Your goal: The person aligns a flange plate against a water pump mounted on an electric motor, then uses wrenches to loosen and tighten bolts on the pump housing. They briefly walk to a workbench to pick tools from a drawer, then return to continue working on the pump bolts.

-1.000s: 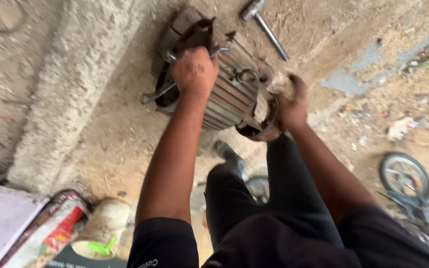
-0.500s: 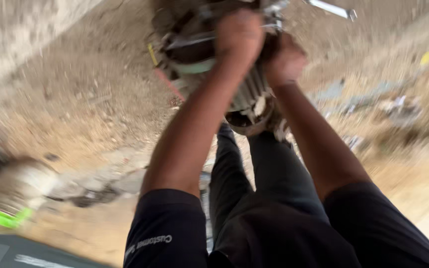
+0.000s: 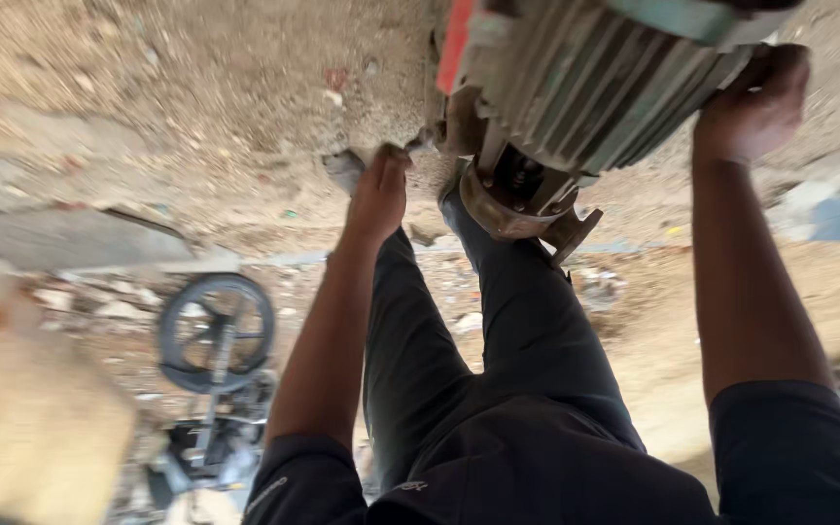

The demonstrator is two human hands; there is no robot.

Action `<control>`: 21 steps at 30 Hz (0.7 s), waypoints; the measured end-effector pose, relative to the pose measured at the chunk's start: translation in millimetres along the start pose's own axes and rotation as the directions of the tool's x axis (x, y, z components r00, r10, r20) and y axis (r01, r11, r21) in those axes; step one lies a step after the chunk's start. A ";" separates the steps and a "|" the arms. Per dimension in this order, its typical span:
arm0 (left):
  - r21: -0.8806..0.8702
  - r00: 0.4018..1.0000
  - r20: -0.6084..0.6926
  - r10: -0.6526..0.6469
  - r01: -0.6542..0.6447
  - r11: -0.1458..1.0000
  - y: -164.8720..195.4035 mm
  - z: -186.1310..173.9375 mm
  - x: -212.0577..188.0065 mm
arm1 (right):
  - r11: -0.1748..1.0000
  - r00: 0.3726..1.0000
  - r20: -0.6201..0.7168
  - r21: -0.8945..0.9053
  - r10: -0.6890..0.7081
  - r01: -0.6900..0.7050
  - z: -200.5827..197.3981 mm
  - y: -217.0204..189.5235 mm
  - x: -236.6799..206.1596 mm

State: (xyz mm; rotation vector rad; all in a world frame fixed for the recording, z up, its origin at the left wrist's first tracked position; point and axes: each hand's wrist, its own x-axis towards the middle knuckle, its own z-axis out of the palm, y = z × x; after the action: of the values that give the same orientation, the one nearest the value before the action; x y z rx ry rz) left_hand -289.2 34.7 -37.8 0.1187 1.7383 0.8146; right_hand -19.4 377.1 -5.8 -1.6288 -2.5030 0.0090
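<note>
A heavy electric motor (image 3: 585,87) with a grey finned housing and a rusty end bracket (image 3: 522,209) fills the top of the head view, above my dark-trousered legs (image 3: 498,340). My left hand (image 3: 378,194) reaches up to the motor's lower left end, its fingers curled against the end cover. On the right, my right hand (image 3: 752,97) grips the finned side of the housing. Both arms are stretched out straight. The motor's top is cut off by the frame edge.
Sandy, littered ground lies all around. A small wheeled cycle with a black wheel (image 3: 216,331) lies at the left, next to a pale concrete slab (image 3: 70,238). A blurred tan block (image 3: 21,428) sits at the lower left.
The view has swung sharply and the motor now sits closer and higher in the frame. My left hand went from the motor's top to its lower end; my right hand shifted to the finned side.
</note>
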 end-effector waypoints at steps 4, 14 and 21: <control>-0.167 0.998 0.009 -0.064 0.065 0.984 -101.6 42.1 4.4 | 0.976 0.969 -0.113 -0.038 -0.218 0.215 2.6 10.7 12.6; -0.187 0.996 -0.078 -0.033 0.018 0.982 -151.2 106.8 16.1 | 0.904 0.912 -0.051 0.117 -0.408 0.411 -42.0 5.2 0.9; -0.142 0.990 0.125 -0.069 0.087 0.986 -130.9 112.6 58.4 | 0.697 0.221 0.686 0.560 -0.693 0.447 -19.5 -125.9 -151.9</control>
State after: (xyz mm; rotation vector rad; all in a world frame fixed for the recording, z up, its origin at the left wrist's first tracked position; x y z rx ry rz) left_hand -167.4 15.1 -172.0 -0.0006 1.5556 0.8584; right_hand -70.9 186.0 5.5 -0.3912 -3.4554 1.3655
